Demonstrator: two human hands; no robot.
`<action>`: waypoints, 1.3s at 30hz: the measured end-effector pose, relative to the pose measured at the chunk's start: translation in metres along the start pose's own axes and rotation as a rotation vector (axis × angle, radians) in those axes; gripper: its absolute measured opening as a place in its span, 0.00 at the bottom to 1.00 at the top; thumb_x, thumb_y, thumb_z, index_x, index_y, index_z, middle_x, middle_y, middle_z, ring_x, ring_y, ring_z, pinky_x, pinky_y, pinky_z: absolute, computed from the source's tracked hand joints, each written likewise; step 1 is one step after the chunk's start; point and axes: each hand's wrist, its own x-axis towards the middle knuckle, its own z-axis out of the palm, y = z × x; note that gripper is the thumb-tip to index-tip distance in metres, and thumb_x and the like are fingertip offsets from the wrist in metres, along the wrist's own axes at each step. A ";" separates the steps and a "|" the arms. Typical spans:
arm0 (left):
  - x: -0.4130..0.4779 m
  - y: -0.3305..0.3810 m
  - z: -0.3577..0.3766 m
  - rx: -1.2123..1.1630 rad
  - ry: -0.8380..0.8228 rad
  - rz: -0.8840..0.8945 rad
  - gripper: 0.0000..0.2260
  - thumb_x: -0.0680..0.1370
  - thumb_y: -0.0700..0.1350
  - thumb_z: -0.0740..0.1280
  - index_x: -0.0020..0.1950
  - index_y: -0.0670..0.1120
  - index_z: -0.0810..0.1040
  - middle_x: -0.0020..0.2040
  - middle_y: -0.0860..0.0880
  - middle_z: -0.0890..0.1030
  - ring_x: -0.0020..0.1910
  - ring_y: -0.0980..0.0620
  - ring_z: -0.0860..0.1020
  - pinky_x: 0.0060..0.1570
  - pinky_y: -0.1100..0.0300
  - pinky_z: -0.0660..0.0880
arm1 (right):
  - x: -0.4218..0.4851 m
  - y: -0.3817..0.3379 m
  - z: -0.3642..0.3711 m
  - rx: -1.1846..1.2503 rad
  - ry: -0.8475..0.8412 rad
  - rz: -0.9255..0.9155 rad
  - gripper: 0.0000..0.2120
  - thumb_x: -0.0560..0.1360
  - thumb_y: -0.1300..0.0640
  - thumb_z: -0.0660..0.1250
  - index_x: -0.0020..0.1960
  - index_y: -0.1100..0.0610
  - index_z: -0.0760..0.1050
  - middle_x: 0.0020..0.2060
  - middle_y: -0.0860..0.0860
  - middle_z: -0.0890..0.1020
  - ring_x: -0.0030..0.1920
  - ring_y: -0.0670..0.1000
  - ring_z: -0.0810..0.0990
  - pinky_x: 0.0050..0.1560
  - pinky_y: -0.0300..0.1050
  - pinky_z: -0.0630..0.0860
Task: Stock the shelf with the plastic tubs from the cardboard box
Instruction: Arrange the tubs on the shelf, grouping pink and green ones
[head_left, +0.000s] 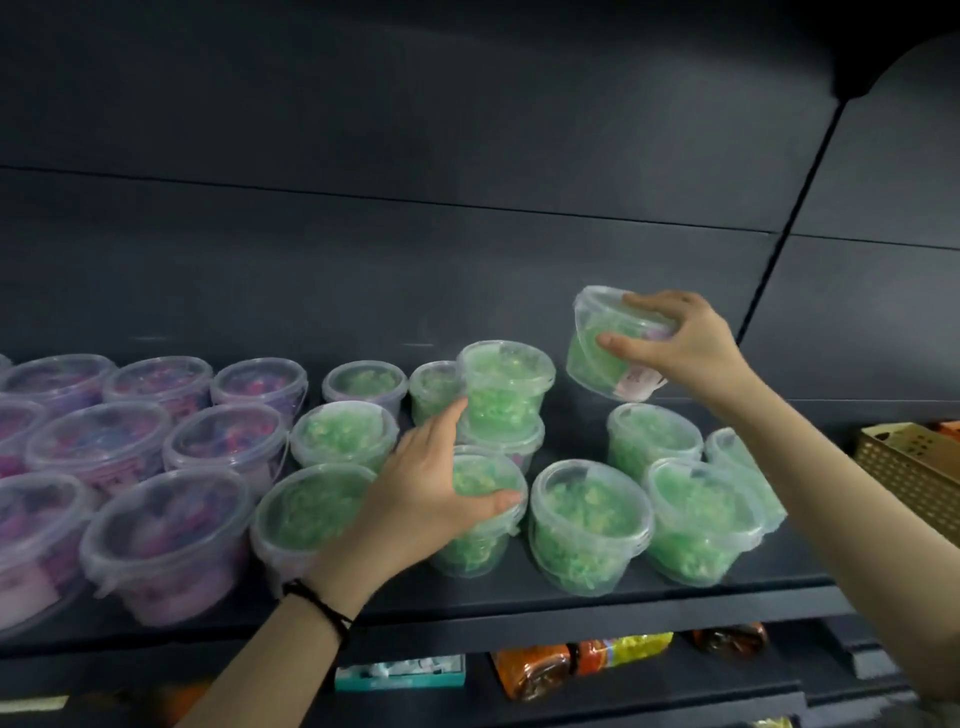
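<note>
On a dark shelf (519, 603) stand several clear plastic tubs: purple-filled ones (171, 540) at the left, green-filled ones (589, 525) in the middle and right. My right hand (680, 340) grips a tilted green tub (597, 343) by its lid and side, held in the air above the shelf's back row. My left hand (431, 483) lies over the lid of a front-row green tub (478, 519), thumb curled on its rim, fingers touching a stacked green tub (506, 384) behind. The cardboard box is out of view.
A woven basket (909, 462) sits at the shelf's right end. On the lower shelf lie orange and yellow packets (576, 660) and a teal box (400, 673). Bare shelf shows between the right-hand green tubs and the dark back panel.
</note>
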 end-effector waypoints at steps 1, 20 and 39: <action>0.002 0.003 0.008 0.050 -0.020 -0.002 0.49 0.63 0.73 0.67 0.76 0.61 0.45 0.75 0.59 0.55 0.73 0.59 0.55 0.69 0.57 0.59 | 0.011 0.012 0.004 -0.036 -0.019 0.018 0.29 0.64 0.43 0.78 0.63 0.49 0.78 0.62 0.49 0.72 0.59 0.45 0.72 0.59 0.37 0.65; 0.014 -0.004 0.026 0.431 -0.066 -0.052 0.43 0.63 0.76 0.64 0.73 0.58 0.63 0.76 0.59 0.57 0.74 0.60 0.54 0.71 0.61 0.54 | 0.085 0.112 0.125 -0.341 -0.566 0.120 0.40 0.65 0.36 0.74 0.72 0.46 0.66 0.64 0.54 0.60 0.66 0.59 0.60 0.68 0.51 0.64; 0.014 0.016 0.055 0.489 -0.192 0.269 0.32 0.68 0.79 0.47 0.71 0.71 0.57 0.73 0.70 0.51 0.69 0.70 0.44 0.66 0.64 0.42 | 0.040 0.140 0.003 -0.366 -0.807 0.089 0.31 0.66 0.41 0.76 0.67 0.40 0.72 0.70 0.47 0.67 0.68 0.52 0.68 0.65 0.46 0.66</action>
